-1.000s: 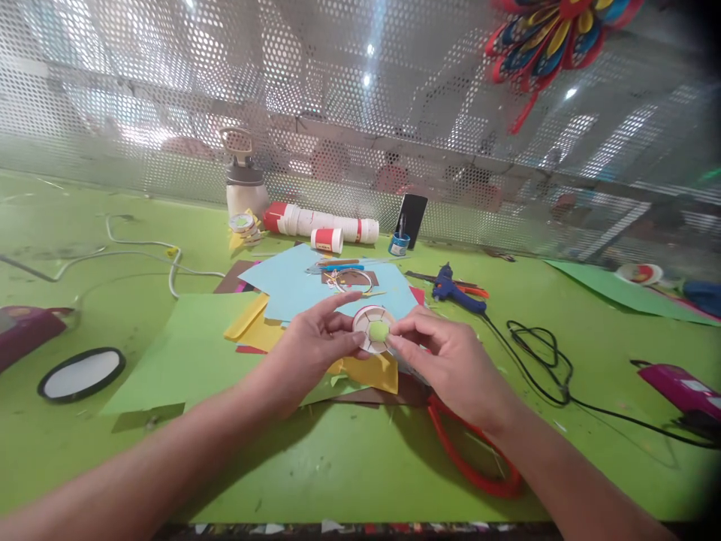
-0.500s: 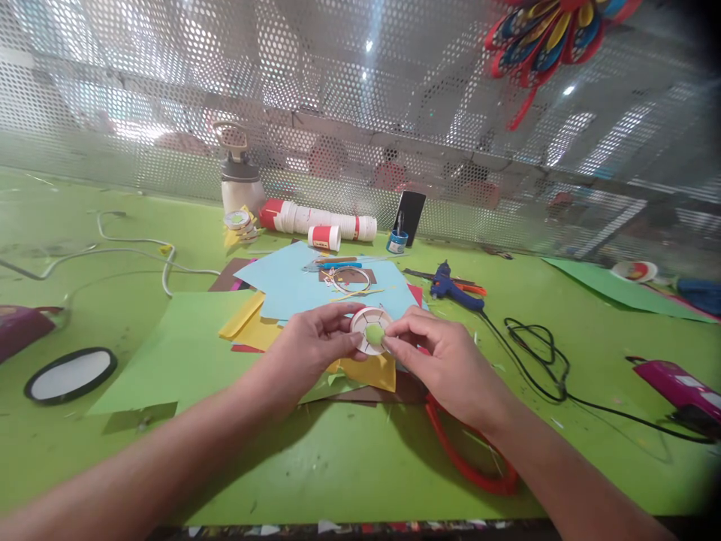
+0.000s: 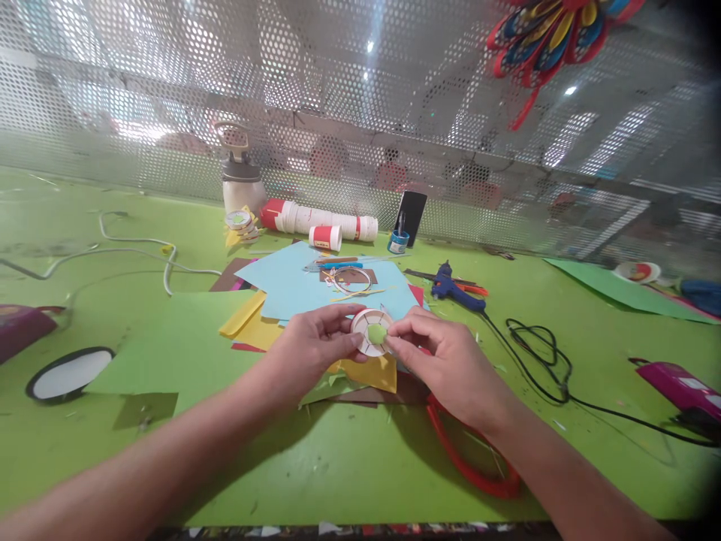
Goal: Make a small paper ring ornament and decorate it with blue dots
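Over the paper pile, my left hand (image 3: 315, 338) grips the rim of a shallow round white piece (image 3: 363, 349), which looks like a paper cup's bottom with dark lines radiating across it. A small green paper circle (image 3: 375, 334) lies at its middle. Thumb and forefinger of my right hand (image 3: 436, 353) pinch at the right edge of this circle. Beneath are yellow paper (image 3: 372, 373), a light blue sheet (image 3: 282, 282) and a large green sheet (image 3: 197, 330). A red-handled tool (image 3: 473, 466), partly hidden, lies under my right forearm.
A blue glue gun (image 3: 451, 289) with a black cord (image 3: 541, 353) lies at right. Behind the pile are a row of nested paper cups (image 3: 321, 222), a single red-and-white cup (image 3: 325, 238), a spray bottle (image 3: 242, 188) and a leaning phone (image 3: 414, 214). A black-rimmed oval (image 3: 70, 373) lies left.
Both hands keep nearly the same hold on the round piece and the green circle. The green sheet's left corner has shifted slightly away from me, near the black-rimmed oval.
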A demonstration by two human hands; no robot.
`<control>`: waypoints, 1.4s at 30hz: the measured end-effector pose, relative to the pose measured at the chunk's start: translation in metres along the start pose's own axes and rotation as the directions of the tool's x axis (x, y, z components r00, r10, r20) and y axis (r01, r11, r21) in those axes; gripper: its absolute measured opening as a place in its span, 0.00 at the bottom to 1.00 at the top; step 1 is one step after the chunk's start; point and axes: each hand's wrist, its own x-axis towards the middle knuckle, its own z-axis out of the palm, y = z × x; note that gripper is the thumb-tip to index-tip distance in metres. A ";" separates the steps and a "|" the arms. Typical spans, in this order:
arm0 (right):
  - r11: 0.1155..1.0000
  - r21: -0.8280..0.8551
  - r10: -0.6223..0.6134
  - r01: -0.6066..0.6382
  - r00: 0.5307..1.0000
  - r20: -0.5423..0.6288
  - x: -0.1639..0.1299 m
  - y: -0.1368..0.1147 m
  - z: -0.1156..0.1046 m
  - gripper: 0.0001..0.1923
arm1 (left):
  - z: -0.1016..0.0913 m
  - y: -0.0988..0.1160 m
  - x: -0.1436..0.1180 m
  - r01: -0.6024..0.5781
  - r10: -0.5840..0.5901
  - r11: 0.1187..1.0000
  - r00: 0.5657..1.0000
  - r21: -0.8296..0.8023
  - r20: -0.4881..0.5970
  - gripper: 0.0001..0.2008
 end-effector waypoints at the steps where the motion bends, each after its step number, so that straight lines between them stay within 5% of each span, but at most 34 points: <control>1: 1.000 0.000 0.001 -0.001 1.000 0.002 0.000 0.000 0.000 0.08 | 0.000 0.000 0.000 -0.001 0.001 1.000 1.000 0.002 0.000 0.22; 24: 0.997 -0.050 0.063 -0.058 0.993 0.105 -0.002 -0.002 -0.004 0.09 | -0.003 0.001 -0.001 0.022 -0.027 0.974 0.999 0.224 0.022 0.26; 42: 0.995 -0.057 0.087 -0.080 0.989 0.122 0.000 -0.002 -0.001 0.09 | 0.003 0.004 -0.004 0.019 -0.026 0.974 0.999 0.227 0.029 0.22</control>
